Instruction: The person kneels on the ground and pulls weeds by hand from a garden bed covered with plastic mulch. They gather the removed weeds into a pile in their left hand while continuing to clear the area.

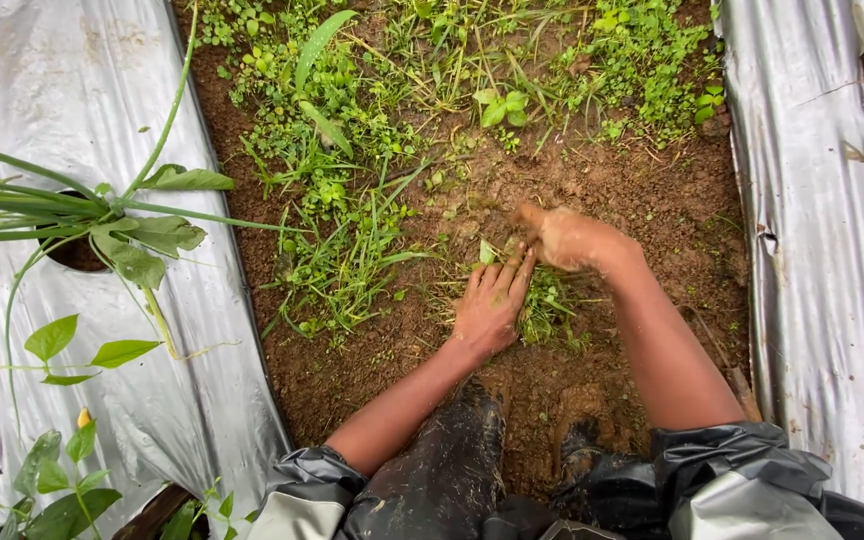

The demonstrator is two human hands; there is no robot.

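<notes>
My left hand [492,305] lies flat with fingers together on the brown soil [652,200], its fingertips touching a small clump of green weeds [547,300]. My right hand [564,238], coated in mud and blurred, is curled just beyond that clump, next to the left fingertips; whether it holds anything is unclear. Both forearms reach forward from dark, shiny sleeves. A muddy dark boot [447,460] sits below my left wrist.
Silver plastic mulch sheets [72,80] flank the soil strip on the left and on the right [822,250], with planting holes holding green plants [122,235]. Grass and weeds [342,250] cover the far and left parts of the strip.
</notes>
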